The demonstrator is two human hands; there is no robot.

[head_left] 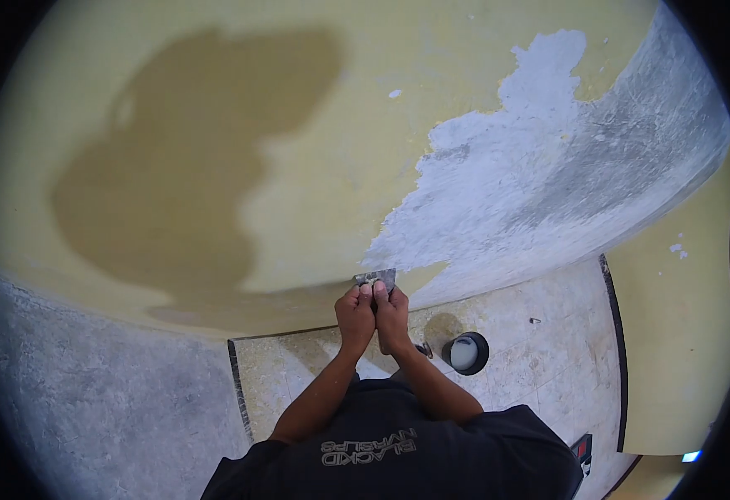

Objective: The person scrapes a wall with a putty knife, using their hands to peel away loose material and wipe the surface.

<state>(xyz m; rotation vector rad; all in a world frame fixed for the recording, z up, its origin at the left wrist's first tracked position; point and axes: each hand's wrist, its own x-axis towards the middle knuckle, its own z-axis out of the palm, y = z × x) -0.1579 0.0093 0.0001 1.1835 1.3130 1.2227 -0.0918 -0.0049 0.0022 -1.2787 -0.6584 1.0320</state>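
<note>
Hands: The left hand and right hand are together, clamped on one scraper, thumbs side by side near its blade.
Scraper: The metal scraper meets the wall at the pale patch's lower left tip; its handle is hidden. Tilted or pressed unevenly, a blade corner could gouge the plaster; a sudden skid could scrape the thumbs.
Wall: Yellow paint borders the ragged white-and-gray patch, whose edge could flake wider if the blade catches beneath it.
Shadow: A broad shadow falls left of the patch; should it cover the blade, flaws could be missed.
Bucket: A dark bucket with whitish contents stands on the blotched floor below the patch, near the right forearm, where a backward step could tip it.
</note>
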